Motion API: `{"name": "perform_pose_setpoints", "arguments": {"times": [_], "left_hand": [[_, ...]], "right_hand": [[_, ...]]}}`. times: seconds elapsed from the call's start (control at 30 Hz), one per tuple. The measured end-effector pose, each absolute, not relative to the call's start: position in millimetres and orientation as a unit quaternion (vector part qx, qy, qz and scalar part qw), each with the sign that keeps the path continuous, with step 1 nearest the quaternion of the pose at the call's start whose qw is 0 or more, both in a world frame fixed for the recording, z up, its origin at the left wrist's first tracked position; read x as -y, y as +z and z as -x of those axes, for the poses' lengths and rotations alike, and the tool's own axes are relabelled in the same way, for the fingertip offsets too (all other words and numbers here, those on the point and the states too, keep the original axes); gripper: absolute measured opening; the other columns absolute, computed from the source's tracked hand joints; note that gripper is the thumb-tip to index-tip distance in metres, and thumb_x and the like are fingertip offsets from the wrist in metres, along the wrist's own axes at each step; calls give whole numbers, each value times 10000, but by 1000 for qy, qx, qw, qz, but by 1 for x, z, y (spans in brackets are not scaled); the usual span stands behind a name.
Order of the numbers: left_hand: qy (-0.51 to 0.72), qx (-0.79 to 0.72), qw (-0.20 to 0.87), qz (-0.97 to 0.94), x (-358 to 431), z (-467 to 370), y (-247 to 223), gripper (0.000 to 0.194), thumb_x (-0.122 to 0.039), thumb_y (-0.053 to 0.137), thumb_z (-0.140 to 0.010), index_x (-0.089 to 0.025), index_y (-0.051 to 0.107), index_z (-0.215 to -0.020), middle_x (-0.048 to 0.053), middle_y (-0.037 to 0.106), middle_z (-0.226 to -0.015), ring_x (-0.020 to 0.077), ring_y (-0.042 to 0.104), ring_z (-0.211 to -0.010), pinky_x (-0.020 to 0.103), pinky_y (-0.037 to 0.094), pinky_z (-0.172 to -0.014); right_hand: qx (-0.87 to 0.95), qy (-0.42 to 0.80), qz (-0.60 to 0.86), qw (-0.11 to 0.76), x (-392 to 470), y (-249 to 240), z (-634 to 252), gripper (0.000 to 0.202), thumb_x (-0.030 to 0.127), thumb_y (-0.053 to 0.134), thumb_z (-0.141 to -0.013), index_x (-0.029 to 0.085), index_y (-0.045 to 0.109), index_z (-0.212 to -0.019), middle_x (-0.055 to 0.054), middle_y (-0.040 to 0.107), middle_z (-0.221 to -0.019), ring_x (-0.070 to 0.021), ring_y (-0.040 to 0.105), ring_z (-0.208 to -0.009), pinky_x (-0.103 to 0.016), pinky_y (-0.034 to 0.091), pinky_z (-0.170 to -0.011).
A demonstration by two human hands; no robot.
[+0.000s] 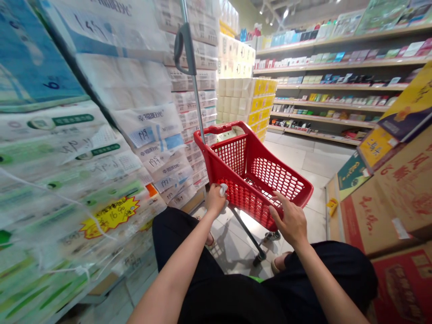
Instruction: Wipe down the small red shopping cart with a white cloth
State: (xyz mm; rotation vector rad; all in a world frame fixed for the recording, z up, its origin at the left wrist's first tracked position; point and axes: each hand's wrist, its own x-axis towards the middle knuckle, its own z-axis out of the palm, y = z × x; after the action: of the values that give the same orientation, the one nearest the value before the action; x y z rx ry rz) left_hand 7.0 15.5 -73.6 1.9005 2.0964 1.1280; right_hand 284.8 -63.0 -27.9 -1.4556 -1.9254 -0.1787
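A red plastic shopping cart (251, 193) stands in front of me, its handle toward the far left and its perforated basket holding nothing I can make out. My left hand (216, 199) is closed on a crumpled white wipe (223, 189), which it presses to the cart's near side wall close to the handle end. Farther along, by the rim of the same side, my right hand (290, 218) has its fingers spread with nothing in them. Whether its fingertips touch the plastic I cannot tell. Below the basket, a caster wheel (259, 257) rests on the tiled floor.
Tall stacks of wrapped tissue packs (158, 153) rise on the left. A metal pole with a grey grip (185, 49) stands behind the cart's handle. Stocked shelves (317, 85) line the back. Cardboard boxes (388, 198) are piled at the right. Floor tiles (307, 164) show between.
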Motion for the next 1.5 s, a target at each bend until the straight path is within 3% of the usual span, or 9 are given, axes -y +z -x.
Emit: {"name": "perform_pose_setpoints", "arguments": {"times": [0.1,0.23,0.4,0.53,0.73,0.9,1.07,1.27,1.5], "left_hand": [[472,-659,61,-582,-22,-25,-62,108,-216,604,-833,-226,571,-935,38,558,-1026,164,582,-883,291,478,-798],[577,-588,62,-564,-18,-52,-61,216,-226,632,-836,-220,533,-1027,56,511,-1092,176,551,-1014,306,458,-921],[606,-578,87,-540,-11,-56,-69,189,-282,629,-857,-211,543,-1010,55,523,-1033,187,555,-976,334,450,-927],[623,-585,48,-517,-12,-43,-58,154,-283,540,-912,-212,549,-1049,62,535,-1058,190,536,-1030,339,432,-960],[526,-607,51,-593,-11,-39,-61,294,-226,485,-926,-206,558,-1211,94,517,-1195,204,506,-1159,344,406,-1041],[403,-616,31,-676,-1,-32,-86,477,-218,409,-953,-242,429,-1430,87,529,-1255,219,533,-1147,352,418,-1025],[319,-621,-12,-716,-3,-23,-77,526,-225,432,-945,-300,376,-1462,83,519,-1283,244,531,-1147,364,431,-982],[330,-655,26,-679,-14,-31,-62,532,-190,506,-890,-272,440,-1412,102,469,-1291,240,555,-1117,328,478,-912],[376,-648,88,-657,-3,-55,-75,584,-155,471,-879,-229,363,-1448,117,446,-1331,240,556,-1156,323,482,-945]], "right_hand": [[747,-71,562,349,63,-28,-285,488,482,466,-933,251,478,-1362,-53,647,-1238,-233,618,-974,-366,408,-864],[753,-78,555,344,62,-29,-285,460,464,457,-936,238,511,-1333,-69,648,-1230,-242,614,-982,-369,406,-853],[756,-80,556,337,62,-28,-286,446,461,459,-935,237,530,-1314,-68,655,-1207,-239,611,-986,-364,401,-849],[754,-78,560,335,62,-28,-285,439,470,466,-933,242,538,-1301,-55,663,-1187,-228,612,-975,-357,397,-849],[756,-83,550,346,63,-26,-283,400,448,462,-930,236,576,-1250,-68,669,-1174,-234,616,-961,-363,399,-836],[757,-81,546,348,64,-24,-283,376,452,459,-933,242,594,-1215,-64,680,-1136,-230,616,-934,-358,389,-827],[757,-92,553,337,62,-26,-283,351,456,477,-932,227,606,-1166,-50,695,-1086,-212,617,-905,-344,368,-819],[756,-128,560,313,58,-30,-280,304,443,461,-954,207,636,-876,-27,696,-809,-175,609,-762,-325,323,-736],[750,-152,564,309,59,-32,-283,319,416,419,-980,209,619,-840,-19,685,-771,-159,594,-719,-319,303,-716]]}}
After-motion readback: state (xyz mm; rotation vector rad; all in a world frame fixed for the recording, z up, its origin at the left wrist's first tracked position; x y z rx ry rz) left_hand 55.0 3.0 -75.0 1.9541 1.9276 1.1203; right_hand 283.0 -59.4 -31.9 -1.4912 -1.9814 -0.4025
